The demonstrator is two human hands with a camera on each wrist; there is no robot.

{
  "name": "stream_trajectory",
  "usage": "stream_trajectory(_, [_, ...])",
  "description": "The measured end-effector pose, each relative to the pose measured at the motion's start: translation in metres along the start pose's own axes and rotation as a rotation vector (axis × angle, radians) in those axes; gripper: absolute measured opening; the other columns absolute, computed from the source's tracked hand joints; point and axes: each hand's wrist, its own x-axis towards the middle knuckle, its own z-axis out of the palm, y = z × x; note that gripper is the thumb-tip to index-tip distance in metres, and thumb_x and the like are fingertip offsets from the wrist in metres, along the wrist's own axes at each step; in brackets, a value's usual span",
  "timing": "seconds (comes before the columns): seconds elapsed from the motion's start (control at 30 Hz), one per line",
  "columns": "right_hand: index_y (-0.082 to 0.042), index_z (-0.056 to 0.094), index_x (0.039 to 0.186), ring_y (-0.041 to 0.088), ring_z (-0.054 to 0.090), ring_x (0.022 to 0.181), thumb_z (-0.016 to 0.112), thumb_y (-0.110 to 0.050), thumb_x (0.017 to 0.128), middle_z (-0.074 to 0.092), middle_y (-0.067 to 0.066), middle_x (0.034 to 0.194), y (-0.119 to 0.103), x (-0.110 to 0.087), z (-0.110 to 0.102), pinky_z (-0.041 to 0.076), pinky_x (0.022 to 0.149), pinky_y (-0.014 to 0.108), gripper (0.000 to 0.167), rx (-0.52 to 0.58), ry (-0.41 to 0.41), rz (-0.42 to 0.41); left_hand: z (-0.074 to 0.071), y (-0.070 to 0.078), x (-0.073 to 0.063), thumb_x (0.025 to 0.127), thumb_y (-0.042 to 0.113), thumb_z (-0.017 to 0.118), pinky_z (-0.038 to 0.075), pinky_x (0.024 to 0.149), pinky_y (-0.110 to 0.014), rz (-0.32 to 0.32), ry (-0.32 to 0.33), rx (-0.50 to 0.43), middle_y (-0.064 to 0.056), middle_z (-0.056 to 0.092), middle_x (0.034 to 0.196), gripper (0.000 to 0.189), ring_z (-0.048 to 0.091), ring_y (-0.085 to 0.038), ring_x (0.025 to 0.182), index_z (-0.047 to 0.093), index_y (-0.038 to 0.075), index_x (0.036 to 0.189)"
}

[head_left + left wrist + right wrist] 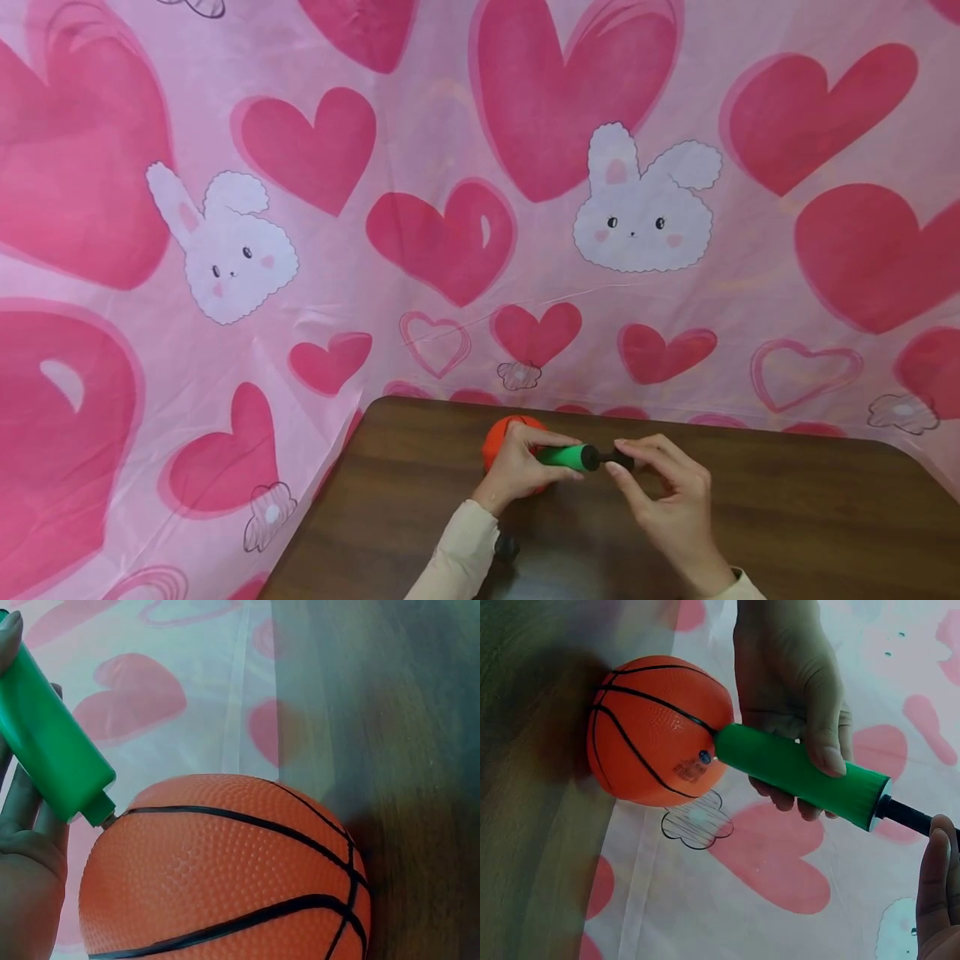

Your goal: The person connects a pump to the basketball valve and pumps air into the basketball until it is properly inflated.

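Note:
A small orange basketball [495,442] with black lines sits on the table behind my left hand [517,465]. That hand grips the green barrel of a hand pump [787,769], thumb on one side and fingers on the other. In the left wrist view, the metal tip of the pump meets the upper side of the basketball [225,877]. My right hand [675,492] pinches the black handle [621,458] between thumb and fingers. A length of black rod [907,816] shows between barrel and handle. Dark print and a small dark spot mark the ball in the right wrist view.
The dark brown wooden table [405,467] has rounded far corners. A small black object [507,547] lies on it beside the left sleeve, partly hidden. Right behind the table hangs a pink cloth [442,150] with hearts and rabbit faces, also running along the left side.

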Motion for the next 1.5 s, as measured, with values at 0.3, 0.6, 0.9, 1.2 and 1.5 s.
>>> stream_trajectory(0.3, [0.006, 0.079, 0.098, 0.004, 0.061, 0.075, 0.089, 0.014, 0.068, 0.072, 0.005, 0.087, -0.010, 0.011, -0.007, 0.052, 0.069, 0.007, 0.032, -0.055, 0.001, -0.030, 0.001, 0.000, 0.002, 0.079, 0.011, 0.092, 0.063, 0.081, -0.029, -0.001, -0.002, -0.011, -0.011, 0.083, 0.097, 0.037, 0.075, -0.003, 0.085, 0.081, 0.003, 0.113])
stream_trajectory(0.6, [0.016, 0.075, 0.095, 0.006, 0.058, 0.077, 0.083, 0.013, 0.078, 0.073, 0.004, 0.090, -0.037, 0.035, -0.028, 0.052, 0.070, 0.008, 0.019, 0.087, 0.047, -0.104, -0.004, 0.003, 0.001, 0.079, 0.011, 0.092, 0.062, 0.080, -0.028, -0.047, 0.002, -0.024, -0.012, 0.082, 0.096, 0.036, 0.072, -0.003, 0.084, 0.081, 0.007, 0.113])
stream_trajectory(0.9, [0.015, 0.075, 0.098, 0.007, 0.062, 0.080, 0.083, 0.018, 0.074, 0.073, 0.007, 0.091, -0.031, 0.029, -0.023, 0.054, 0.075, 0.010, 0.026, 0.113, 0.020, -0.080, -0.005, 0.007, 0.001, 0.077, 0.009, 0.092, 0.062, 0.084, -0.029, -0.096, 0.016, -0.040, -0.013, 0.082, 0.098, 0.037, 0.072, -0.003, 0.086, 0.082, 0.007, 0.113])
stream_trajectory(1.2, [0.005, 0.079, 0.100, 0.004, 0.063, 0.077, 0.084, 0.025, 0.061, 0.073, 0.008, 0.091, -0.005, 0.002, -0.003, 0.054, 0.072, 0.009, 0.044, -0.012, -0.028, -0.035, -0.001, 0.007, 0.002, 0.076, 0.001, 0.091, 0.064, 0.082, -0.028, 0.001, 0.006, 0.007, -0.013, 0.082, 0.098, 0.037, 0.076, -0.005, 0.086, 0.081, 0.002, 0.112])
stream_trajectory(1.5, [0.004, 0.079, 0.099, 0.002, 0.062, 0.077, 0.084, 0.025, 0.059, 0.072, 0.008, 0.089, -0.003, 0.001, -0.001, 0.054, 0.070, 0.009, 0.046, -0.057, -0.033, -0.024, -0.001, 0.005, 0.003, 0.077, 0.006, 0.092, 0.063, 0.083, -0.027, -0.015, 0.008, -0.001, -0.012, 0.082, 0.099, 0.037, 0.076, -0.004, 0.087, 0.081, 0.005, 0.112])
